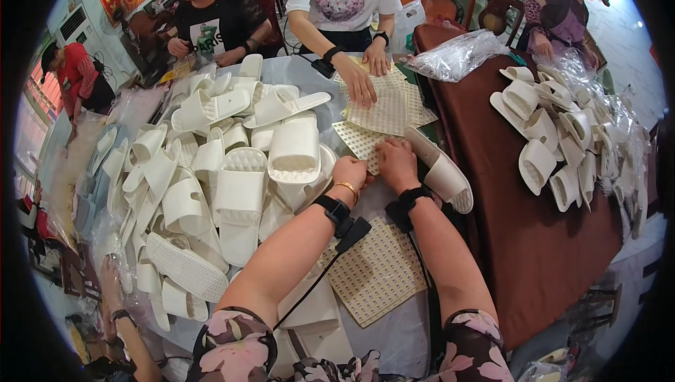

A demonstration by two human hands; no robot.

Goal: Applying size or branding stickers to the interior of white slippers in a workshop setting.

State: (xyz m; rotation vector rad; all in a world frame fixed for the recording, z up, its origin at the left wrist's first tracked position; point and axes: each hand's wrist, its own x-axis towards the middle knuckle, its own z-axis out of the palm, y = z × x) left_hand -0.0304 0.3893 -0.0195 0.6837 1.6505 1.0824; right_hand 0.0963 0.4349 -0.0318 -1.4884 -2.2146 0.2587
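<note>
Head view: work with white slippers and printed sheets, read from left to right. A heap of slippers [239, 188] covers the left part of the bench [383, 357], lying at many angles, some soles upward. To its right, the left hand [351, 171], curled with its fingertips largely hidden, meets the near edge of a small-patterned sheet [357, 141]; whether it pinches the paper cannot be told. Beyond, a co-worker's hands [362, 86] rest on further sheets [394, 111], while a stack of similar sheets [376, 269] lies between the wearer's forearms. The right hand [396, 164], fingers bent, lies over the sheet's right end; its grip, too, cannot be made out. The step in hand appears to be work at the sheet's edge, perhaps freeing a single label; the next move would call for a fine fingertip pinch with the paper held steady. Just right of the right hand, a single slipper [444, 176] lies aslant, its strap toward the wearer. At far right, a brown cloth [520, 262] bears a second heap of slippers [541, 125], partly beside clear plastic [626, 143].
</note>
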